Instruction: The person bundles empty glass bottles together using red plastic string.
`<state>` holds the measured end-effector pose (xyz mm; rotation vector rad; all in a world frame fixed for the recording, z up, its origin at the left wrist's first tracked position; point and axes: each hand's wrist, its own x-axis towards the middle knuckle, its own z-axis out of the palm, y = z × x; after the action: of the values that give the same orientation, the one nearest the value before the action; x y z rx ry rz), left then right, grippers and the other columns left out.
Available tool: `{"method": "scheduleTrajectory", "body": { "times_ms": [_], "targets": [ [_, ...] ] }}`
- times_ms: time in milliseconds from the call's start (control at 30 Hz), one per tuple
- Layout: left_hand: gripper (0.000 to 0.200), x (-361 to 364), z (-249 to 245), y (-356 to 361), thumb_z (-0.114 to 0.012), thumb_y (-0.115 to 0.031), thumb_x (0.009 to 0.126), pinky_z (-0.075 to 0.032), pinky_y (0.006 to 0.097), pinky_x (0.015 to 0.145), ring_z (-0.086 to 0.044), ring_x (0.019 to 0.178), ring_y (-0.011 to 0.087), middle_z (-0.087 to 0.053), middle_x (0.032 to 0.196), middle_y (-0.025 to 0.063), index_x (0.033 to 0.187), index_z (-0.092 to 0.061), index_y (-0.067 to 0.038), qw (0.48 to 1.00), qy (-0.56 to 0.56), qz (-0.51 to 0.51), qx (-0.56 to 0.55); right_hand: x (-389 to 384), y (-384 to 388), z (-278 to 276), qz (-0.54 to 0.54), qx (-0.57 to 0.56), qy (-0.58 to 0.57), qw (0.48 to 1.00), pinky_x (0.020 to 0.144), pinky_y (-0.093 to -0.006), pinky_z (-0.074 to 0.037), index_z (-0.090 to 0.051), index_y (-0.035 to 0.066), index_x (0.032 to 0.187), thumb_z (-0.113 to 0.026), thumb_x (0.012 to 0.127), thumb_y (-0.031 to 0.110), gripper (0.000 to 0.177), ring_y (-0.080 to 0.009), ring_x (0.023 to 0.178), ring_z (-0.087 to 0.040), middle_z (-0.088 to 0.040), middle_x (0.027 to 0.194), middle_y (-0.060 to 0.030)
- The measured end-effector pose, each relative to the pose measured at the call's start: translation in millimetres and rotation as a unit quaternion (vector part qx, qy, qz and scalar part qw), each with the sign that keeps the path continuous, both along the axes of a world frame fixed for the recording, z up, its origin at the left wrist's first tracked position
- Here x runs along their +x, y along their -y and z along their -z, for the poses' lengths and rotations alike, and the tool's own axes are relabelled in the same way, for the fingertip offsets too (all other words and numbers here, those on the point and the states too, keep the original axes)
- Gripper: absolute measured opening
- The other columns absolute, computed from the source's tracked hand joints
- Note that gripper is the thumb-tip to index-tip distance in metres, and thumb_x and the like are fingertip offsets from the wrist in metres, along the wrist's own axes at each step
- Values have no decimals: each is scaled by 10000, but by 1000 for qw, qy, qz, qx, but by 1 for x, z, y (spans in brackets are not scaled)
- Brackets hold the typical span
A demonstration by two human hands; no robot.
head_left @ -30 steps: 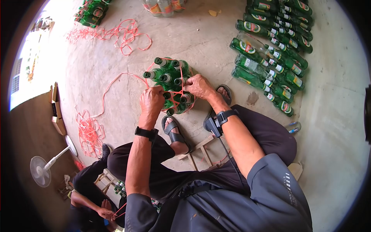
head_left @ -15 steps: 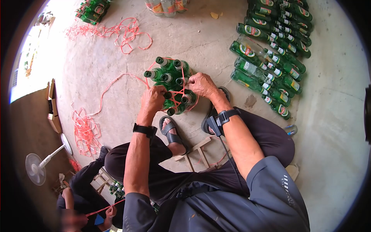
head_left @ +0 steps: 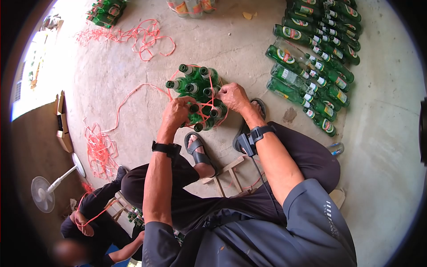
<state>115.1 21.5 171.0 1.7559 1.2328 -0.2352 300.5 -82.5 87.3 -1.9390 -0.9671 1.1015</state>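
A cluster of upright green glass bottles (head_left: pixel 194 88) stands on the floor before my feet, wrapped and crossed over the necks by pink plastic twine (head_left: pixel 211 85). My left hand (head_left: pixel 175 112) is closed at the cluster's near left side, its fingers pinching the twine beside a bottle neck. On the right side, my right hand (head_left: pixel 235 96) is closed in a pinch on the twine by the necks; the fingertips are partly hidden. From the cluster's left a loose length of twine trails across the floor.
Rows of green bottles (head_left: pixel 307 66) lie on their sides at right. Heaps of pink twine (head_left: pixel 100 149) lie at left and farther back. More bundled bottles (head_left: pixel 106 12) stand at the far edge. Another person (head_left: pixel 102 222) works at lower left beside a white fan (head_left: pixel 42 193).
My right hand has shifted slightly, while my left hand stays by the near left necks. At lower left, the other person has raised an arm with pink twine.
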Motion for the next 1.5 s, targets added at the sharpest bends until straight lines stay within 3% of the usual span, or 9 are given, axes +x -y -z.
{"method": "scheduleTrajectory", "body": {
  "times_ms": [133, 200, 300, 367, 700, 933, 1067, 1300, 1500],
  "targets": [
    [261, -5, 5, -2, -478, -110, 854, -496, 315, 504, -610, 474, 156, -671, 769, 85, 1014, -678, -60, 999, 0, 26, 19, 2, 2, 3, 17, 4, -35, 999, 585, -340, -471, -674, 13, 716, -686, 740, 255, 244, -169, 555, -554, -587, 582, -145],
    [256, -6, 4, -2, -500, -171, 862, -498, 314, 521, -608, 478, 157, -670, 763, 83, 1006, -683, -64, 999, 14, 39, 28, 3, 0, -1, 11, -34, -41, 999, 642, -397, -499, -689, 54, 735, -643, 740, 249, 200, -328, 650, -636, -640, 701, -189],
    [302, 3, -9, 2, -531, -297, 853, -492, 326, 574, -618, 539, 159, -666, 738, 76, 969, -694, -71, 998, -16, 49, 22, 3, -3, -1, 9, -34, -12, 999, 643, -395, -501, -685, 49, 730, -627, 739, 231, 191, -324, 647, -637, -639, 701, -191],
    [338, 4, -9, 8, -554, -360, 829, -478, 340, 614, -621, 608, 161, -659, 715, 71, 934, -698, -73, 992, -27, 71, 105, 4, -2, -3, 5, -26, -6, 1000, 647, -396, -502, -683, 48, 725, -625, 737, 229, 191, -323, 651, -640, -641, 699, -189],
    [318, 7, 2, 14, -559, -369, 823, -437, 344, 573, -580, 583, 197, -611, 639, 62, 865, -680, -77, 993, -26, 19, 116, 22, -8, -50, -88, 16, 75, 993, 669, -423, -515, -677, 36, 684, -610, 706, 199, 177, -362, 664, -639, -642, 685, -193],
    [323, 8, 6, 16, -544, -385, 831, -477, 348, 642, -652, 704, 206, -693, 754, 35, 938, -722, -138, 992, -17, 9, 124, 26, -2, -59, -120, 33, 115, 985, 657, -445, -510, -665, 21, 680, -600, 699, 176, 170, -382, 659, -630, -619, 672, -219],
    [306, 8, 4, 16, -534, -379, 829, -505, 405, 755, -668, 855, 294, -710, 845, 69, 983, -733, -205, 996, -21, 1, 89, 29, -21, -83, -233, 15, 193, 953, 631, -445, -511, -667, 13, 672, -607, 676, 145, 145, -387, 666, -637, -616, 678, -228],
    [279, 8, -1, 19, -541, -362, 832, -505, 415, 735, -664, 838, 313, -702, 846, 89, 952, -734, -198, 995, 3, -2, 98, 10, -60, -116, -417, 12, 297, 859, 603, -461, -480, -642, 25, 648, -602, 666, 127, 110, -413, 658, -606, -589, 637, -226],
    [306, 5, -1, 19, -555, -383, 829, -508, 398, 747, -670, 847, 288, -710, 844, 74, 993, -727, -190, 994, -21, 14, 102, -6, -98, -110, -481, -30, 246, 841, 584, -455, -473, -635, 8, 632, -571, 588, 96, 118, -397, 640, -603, -599, 651, -222]
  ]
}}
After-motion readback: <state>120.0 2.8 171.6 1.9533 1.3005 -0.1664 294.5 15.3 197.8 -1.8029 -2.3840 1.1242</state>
